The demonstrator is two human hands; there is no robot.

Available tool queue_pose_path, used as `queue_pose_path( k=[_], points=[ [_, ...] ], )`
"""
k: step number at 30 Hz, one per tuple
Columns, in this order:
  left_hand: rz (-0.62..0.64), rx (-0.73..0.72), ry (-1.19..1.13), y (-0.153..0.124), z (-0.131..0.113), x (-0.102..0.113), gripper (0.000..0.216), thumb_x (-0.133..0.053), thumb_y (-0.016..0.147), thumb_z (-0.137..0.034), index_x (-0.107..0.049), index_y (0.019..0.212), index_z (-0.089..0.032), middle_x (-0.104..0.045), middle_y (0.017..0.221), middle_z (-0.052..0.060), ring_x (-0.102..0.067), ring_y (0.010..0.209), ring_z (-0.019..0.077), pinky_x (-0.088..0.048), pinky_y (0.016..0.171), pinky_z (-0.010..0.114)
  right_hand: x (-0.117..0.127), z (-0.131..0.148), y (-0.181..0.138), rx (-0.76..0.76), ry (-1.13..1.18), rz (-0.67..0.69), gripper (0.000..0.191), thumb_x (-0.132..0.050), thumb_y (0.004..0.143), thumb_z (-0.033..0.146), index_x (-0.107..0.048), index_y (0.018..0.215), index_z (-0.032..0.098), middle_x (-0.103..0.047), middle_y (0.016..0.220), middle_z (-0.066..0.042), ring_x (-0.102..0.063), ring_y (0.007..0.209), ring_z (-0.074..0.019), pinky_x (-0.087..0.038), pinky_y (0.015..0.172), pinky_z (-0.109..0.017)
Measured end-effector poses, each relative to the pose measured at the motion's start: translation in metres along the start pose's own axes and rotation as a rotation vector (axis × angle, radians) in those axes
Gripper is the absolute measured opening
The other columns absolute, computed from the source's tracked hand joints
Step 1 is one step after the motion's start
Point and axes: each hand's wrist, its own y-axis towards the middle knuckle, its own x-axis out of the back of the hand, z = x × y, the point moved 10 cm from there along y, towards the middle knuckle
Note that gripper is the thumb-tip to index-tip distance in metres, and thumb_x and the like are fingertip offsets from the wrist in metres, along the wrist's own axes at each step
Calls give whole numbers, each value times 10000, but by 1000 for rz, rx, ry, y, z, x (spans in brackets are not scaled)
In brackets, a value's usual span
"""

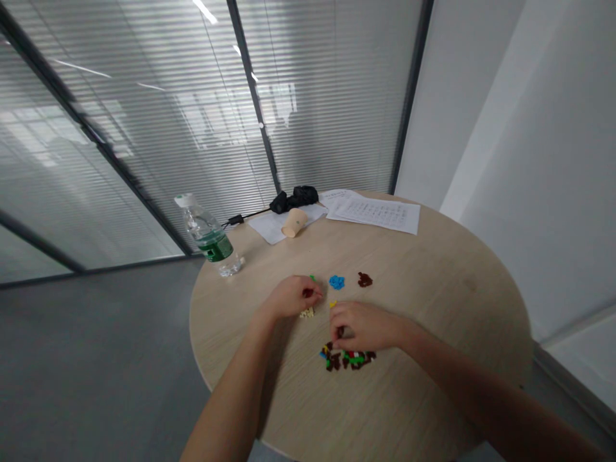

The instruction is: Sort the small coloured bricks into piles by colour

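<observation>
Over the left side of the table, my left hand (pixel 291 296) is closed with its fingers curled together. A dark red bit shows by its fingers, but I cannot tell if it is held. Beige small pieces (pixel 307 313) lie just below that hand, and a green piece (pixel 312 278) peeks out behind it. My right hand (pixel 366 326) is pinched at the upper edge of a mixed pile of small brown, green, red and yellow pieces (pixel 353 359). What its fingertips grip is too small to name. Part of a yellow piece (pixel 333 304) shows above its knuckles.
Blue pieces (pixel 337 282) and brown pieces (pixel 364 280) lie in separate heaps beyond my hands. A water bottle (pixel 214 244) stands at the left edge of the round table (pixel 447 289). Toward the back are a paper cup on its side (pixel 294 222), printed sheets (pixel 375 212) and a black bundle (pixel 294 199).
</observation>
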Motion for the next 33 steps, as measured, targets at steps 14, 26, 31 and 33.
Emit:
queue_pose_path(
  k=[14, 26, 31, 33],
  points=[
    [74, -64, -302, -2, -11, -10, 171, -557, 716, -134, -704, 801, -155, -635, 690, -4, -504, 599, 88, -373, 576, 199, 0, -1, 0, 1, 74, -2, 60, -668, 764, 220, -682, 751, 163, -668, 793, -36, -591, 813, -152, -443, 765, -263],
    [197, -186, -321, -12, -48, -8, 114, -670, 678, -150, -738, 747, -209, -641, 698, -15, -527, 655, 95, -403, 652, 210, 34, -21, -5, -128, 103, -150, 58, -640, 768, 171, -693, 746, 172, -665, 719, -8, -573, 659, -113, -408, 607, -214],
    [239, -278, -294, -14, -63, -14, 135, -682, 689, -144, -745, 785, -214, -666, 776, 8, -566, 737, 120, -408, 675, 226, 80, -69, -29, -364, -81, -401, 86, -599, 767, 166, -684, 758, 179, -676, 727, -21, -570, 654, -130, -398, 608, -235],
    [270, -303, -282, -15, -68, -18, 119, -696, 686, -158, -747, 773, -220, -664, 752, 7, -567, 740, 125, -404, 669, 229, 89, -88, -40, -477, -127, -435, 93, -592, 764, 167, -684, 759, 182, -687, 751, -32, -585, 682, -144, -400, 624, -245]
  ],
)
